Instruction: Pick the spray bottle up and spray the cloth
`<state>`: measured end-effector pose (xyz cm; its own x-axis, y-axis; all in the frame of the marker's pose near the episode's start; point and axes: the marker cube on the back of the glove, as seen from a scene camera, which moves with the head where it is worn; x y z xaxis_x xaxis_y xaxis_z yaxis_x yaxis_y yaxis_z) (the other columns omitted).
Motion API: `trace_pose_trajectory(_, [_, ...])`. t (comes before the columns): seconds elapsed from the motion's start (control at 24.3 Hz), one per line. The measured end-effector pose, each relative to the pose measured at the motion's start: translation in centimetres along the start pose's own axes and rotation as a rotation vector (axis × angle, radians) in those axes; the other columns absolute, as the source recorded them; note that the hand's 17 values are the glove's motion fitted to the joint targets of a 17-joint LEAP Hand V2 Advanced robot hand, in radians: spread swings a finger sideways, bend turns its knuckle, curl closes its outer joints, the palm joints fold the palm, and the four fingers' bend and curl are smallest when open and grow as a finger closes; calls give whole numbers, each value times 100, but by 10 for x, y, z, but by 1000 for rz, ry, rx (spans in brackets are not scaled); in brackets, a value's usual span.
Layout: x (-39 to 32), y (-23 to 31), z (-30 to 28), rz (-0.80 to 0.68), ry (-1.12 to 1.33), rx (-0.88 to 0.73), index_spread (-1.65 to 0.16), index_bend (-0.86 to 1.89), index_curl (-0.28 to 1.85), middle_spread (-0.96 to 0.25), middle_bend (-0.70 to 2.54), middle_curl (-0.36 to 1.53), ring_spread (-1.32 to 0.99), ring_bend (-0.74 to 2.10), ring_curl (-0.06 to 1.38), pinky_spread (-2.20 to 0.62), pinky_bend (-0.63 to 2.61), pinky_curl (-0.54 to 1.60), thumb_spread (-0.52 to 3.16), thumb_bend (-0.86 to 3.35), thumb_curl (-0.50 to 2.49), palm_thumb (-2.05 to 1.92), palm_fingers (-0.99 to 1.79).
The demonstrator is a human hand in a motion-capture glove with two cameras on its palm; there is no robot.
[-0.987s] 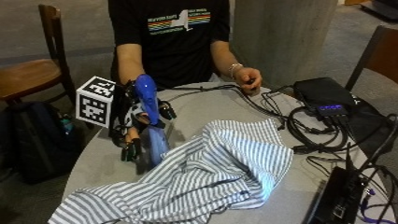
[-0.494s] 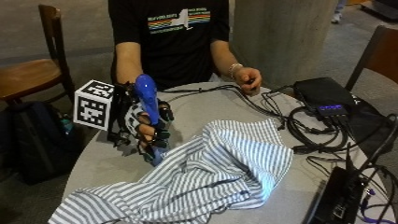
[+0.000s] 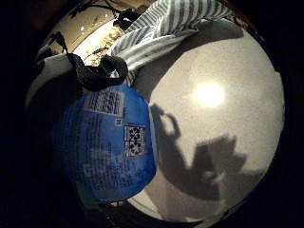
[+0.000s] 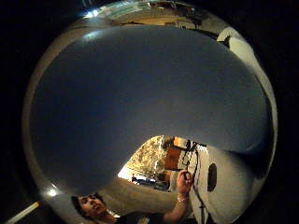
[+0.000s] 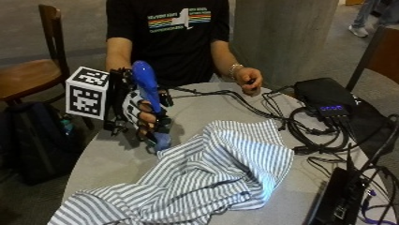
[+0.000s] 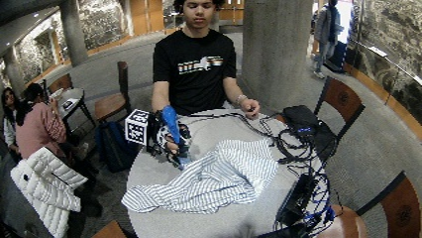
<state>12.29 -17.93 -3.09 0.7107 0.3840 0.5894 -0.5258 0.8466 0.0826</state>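
In the outside view, the gloved right hand (image 5: 138, 115) is holding the blue spray bottle (image 5: 150, 101) above the round worktop (image 5: 205, 105), its fingers (image 5: 144, 123) curling around the bottle's middle. The bottle is tilting, its rounded end pointing up and its lower end hanging just beside the near edge of the striped cloth (image 5: 205, 180). The cloth is lying crumpled across the worktop. The bare left hand (image 5: 248, 78) is resting at the far edge, next to black cables (image 5: 299, 124).

In the wide outside view, the right hand (image 6: 170, 141) is gripping the spray bottle (image 6: 173, 131) beside the cloth (image 6: 211, 178) on the worktop (image 6: 224, 218).

In the little finger side palm view, the spray bottle (image 3: 107, 142) is sitting close to the palm, its printed label showing, with the cloth (image 3: 166, 28) lying beyond it on the worktop (image 3: 223, 118).

In the thumb side palm view, the spray bottle (image 4: 140, 93) is filling most of the frame.
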Motion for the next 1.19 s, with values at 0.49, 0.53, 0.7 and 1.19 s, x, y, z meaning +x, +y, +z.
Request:
trace_pose_trajectory(0.49, [-26, -4, -18, 238, 164, -259, -17, 28, 46, -5, 37, 47, -7, 33, 36, 23, 38, 28, 50, -3, 66, 108, 114])
trace_pose_trajectory(0.53, [-26, -4, -19, 261, 178, -274, -17, 28, 46, -5, 37, 47, -7, 32, 37, 23, 38, 28, 50, -3, 66, 108, 114])
trace_pose_trajectory(0.7, [-25, -4, -20, 341, 219, -338, -17, 27, 48, -5, 36, 47, -7, 31, 37, 23, 38, 28, 50, -3, 66, 107, 114])
trace_pose_trajectory(1.19, [-27, -1, -10, 380, 295, -411, -17, 22, 51, -5, 34, 48, -7, 30, 38, 23, 36, 29, 55, -3, 67, 105, 115])
